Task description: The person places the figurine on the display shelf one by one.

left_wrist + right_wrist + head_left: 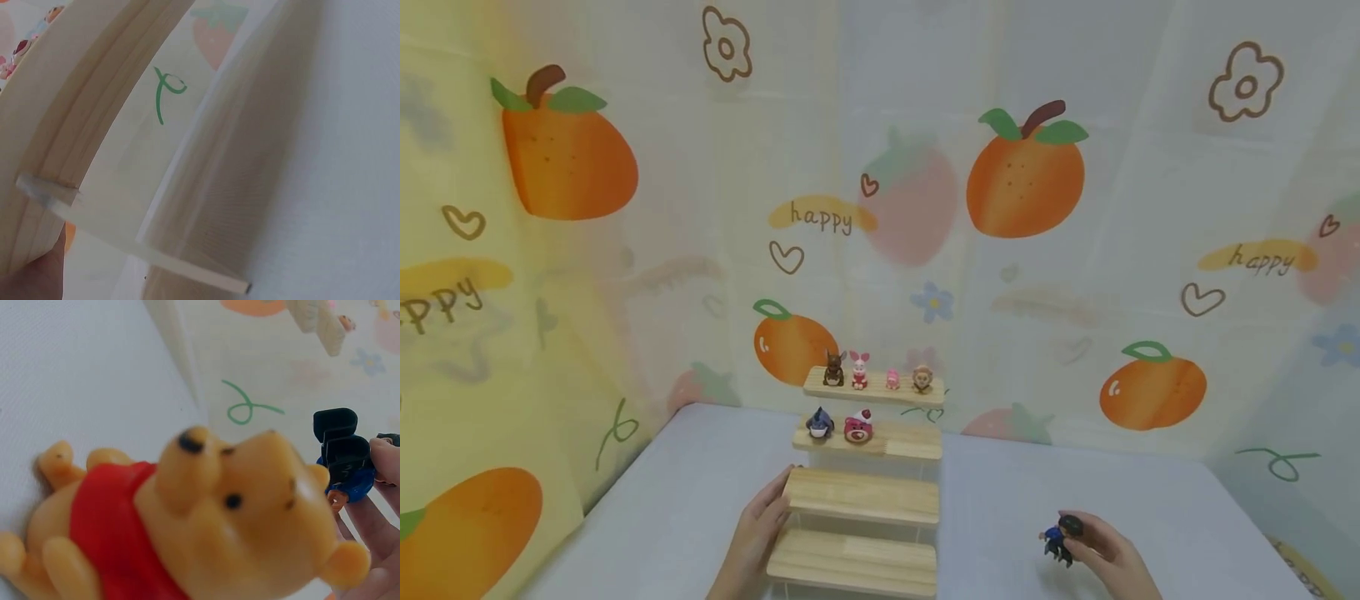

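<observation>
My left hand point(758, 527) grips the left end of the third board point(863, 493) of a tiered wooden shelf; in the left wrist view only a bit of that hand point(45, 275) shows below a board. Right of the shelf, above the white surface, my right hand point(1108, 552) pinches a small toy figure point(1058, 540) with black hair, a blue top and black legs. In the right wrist view the toy figure's black legs point(340, 440) point up between the fingers. A yellow bear figure point(244, 512) in a red shirt lies close to that camera.
Several small figures stand on the top board point(874, 395). A blue-grey donkey figure point(820, 423) and a pink bear figure point(858, 427) are on the second board. The bottom board point(853, 565) is nearest. A fruit-printed cloth point(917, 317) hangs behind the white tabletop point(992, 517).
</observation>
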Demonstrator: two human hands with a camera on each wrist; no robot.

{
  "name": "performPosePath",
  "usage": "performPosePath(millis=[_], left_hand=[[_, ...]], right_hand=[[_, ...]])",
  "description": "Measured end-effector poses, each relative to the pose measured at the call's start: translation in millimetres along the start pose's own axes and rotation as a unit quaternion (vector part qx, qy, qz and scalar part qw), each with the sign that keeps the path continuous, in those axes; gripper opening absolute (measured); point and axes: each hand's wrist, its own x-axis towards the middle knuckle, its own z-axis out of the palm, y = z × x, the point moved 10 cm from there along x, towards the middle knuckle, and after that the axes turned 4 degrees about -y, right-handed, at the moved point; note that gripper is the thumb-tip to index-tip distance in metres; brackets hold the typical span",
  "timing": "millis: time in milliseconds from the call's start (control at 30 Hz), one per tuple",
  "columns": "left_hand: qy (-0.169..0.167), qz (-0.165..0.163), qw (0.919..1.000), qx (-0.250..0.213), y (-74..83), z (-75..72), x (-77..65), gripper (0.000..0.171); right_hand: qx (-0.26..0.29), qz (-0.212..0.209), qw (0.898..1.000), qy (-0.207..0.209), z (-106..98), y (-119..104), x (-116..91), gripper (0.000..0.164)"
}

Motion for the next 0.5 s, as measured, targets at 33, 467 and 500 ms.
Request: performPosePath(millis=[33,467,500], left_hand=[[-0.001,0.000,1.0000,-0.003,0.1,0.5,0.0,0.057],[-0.002,0.005,1.0000,-0.006,2.7,0.4,-3.8,0.057],[-0.002,0.005,1.0000,-0.003,2.5,0.5,-4.0,0.057]], right_hand=[[0.000,0.006,1.000,0.005,-0.4,1.0,-0.7,0.045],[-0.028,-0.033,0.999,-0.011,-0.1,-8.6,-2.1,0.045],[-0.027,-0.026,0.999,-0.010,-0.7,-7.8,-2.3,0.045]])
